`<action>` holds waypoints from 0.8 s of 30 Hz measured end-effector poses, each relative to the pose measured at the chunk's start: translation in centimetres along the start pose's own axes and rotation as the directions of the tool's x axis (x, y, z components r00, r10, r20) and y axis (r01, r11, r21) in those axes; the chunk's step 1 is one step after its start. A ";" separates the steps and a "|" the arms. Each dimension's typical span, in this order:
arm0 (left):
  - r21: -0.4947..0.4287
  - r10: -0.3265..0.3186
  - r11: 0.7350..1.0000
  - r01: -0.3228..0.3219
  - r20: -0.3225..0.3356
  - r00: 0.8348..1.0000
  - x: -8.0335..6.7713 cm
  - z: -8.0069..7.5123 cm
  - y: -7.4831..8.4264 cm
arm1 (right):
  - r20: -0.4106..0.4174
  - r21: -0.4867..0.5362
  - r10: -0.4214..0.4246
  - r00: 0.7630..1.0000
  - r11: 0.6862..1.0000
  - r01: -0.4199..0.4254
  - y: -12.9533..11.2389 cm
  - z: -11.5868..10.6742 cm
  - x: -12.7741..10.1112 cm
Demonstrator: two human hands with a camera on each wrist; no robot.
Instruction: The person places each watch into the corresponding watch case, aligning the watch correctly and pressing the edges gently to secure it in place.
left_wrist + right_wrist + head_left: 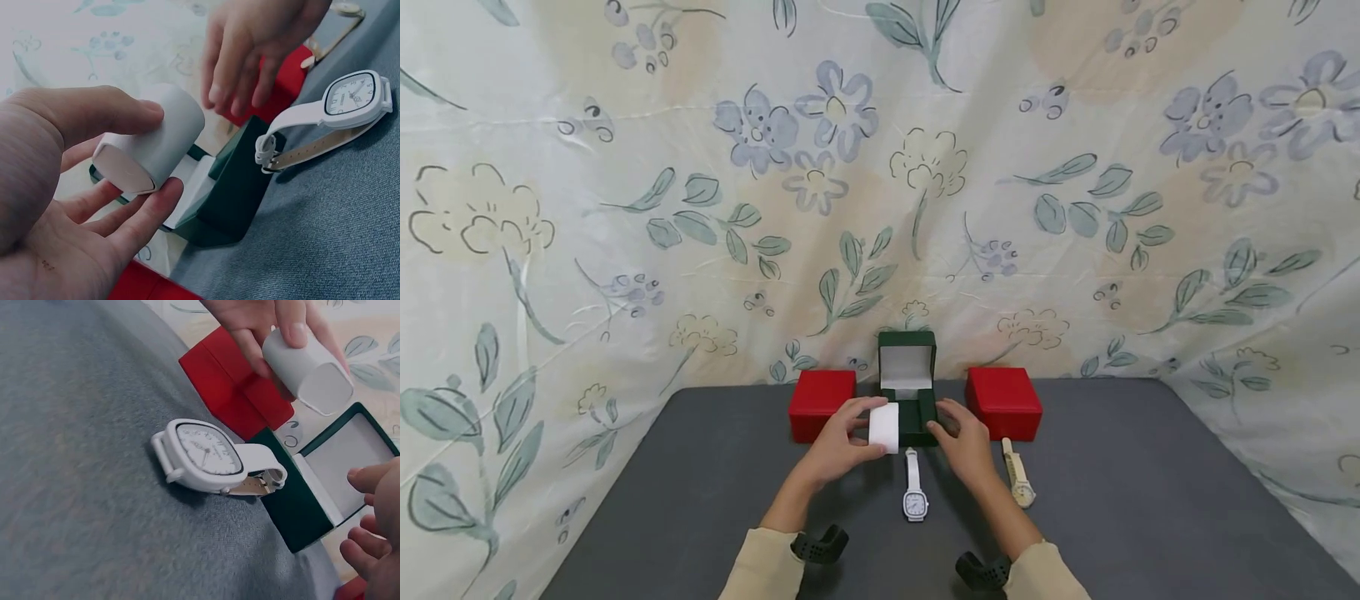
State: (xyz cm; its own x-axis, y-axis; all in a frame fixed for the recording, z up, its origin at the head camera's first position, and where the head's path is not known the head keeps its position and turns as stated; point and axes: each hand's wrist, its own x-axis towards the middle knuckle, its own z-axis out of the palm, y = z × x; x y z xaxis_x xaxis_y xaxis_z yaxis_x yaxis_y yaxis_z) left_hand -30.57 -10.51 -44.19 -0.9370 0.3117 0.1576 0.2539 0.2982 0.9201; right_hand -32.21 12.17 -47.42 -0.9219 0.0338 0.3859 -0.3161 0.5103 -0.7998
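My left hand pinches a white watch cushion between thumb and fingers, just in front of and left of an open green watch box. The box's lid stands up and shows a pale lining. At the box's right side is my right hand, its fingers loosely bent with nothing held; whether a fingertip touches the box I cannot tell. A white watch with a squarish case and buckled strap lies on the table in front of the box, between both hands.
Two closed red boxes flank the green one, a left red box and a right red box. A cream-strapped watch lies before the right one. Behind the grey table hangs a floral cloth.
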 end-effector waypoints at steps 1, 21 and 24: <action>0.001 -0.002 1.000 0.002 -0.001 1.000 0.0 0.0 0.0 | 0.002 0.004 -0.007 1.000 1.000 0.007 -0.1 -0.2 -0.2; 0.016 0.023 1.000 -0.024 0.035 0.999 -0.5 -0.6 0.6 | 0.553 -0.145 -0.015 0.833 0.983 0.113 -0.9 -1.6 -2.8; 0.032 0.031 0.999 -0.032 0.036 0.999 -0.3 -0.5 0.6 | 0.601 -0.197 -0.001 0.799 0.969 0.149 -0.7 -1.6 -2.9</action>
State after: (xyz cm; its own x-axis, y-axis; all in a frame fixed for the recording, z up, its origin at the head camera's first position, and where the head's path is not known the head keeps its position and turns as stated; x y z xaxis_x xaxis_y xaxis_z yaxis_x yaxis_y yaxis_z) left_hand -30.23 -10.88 -43.53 -0.9196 0.3527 0.1732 0.2915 0.3166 0.9026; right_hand -28.94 13.03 -47.23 -0.8712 -0.4898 0.0330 -0.3997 0.6686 -0.6271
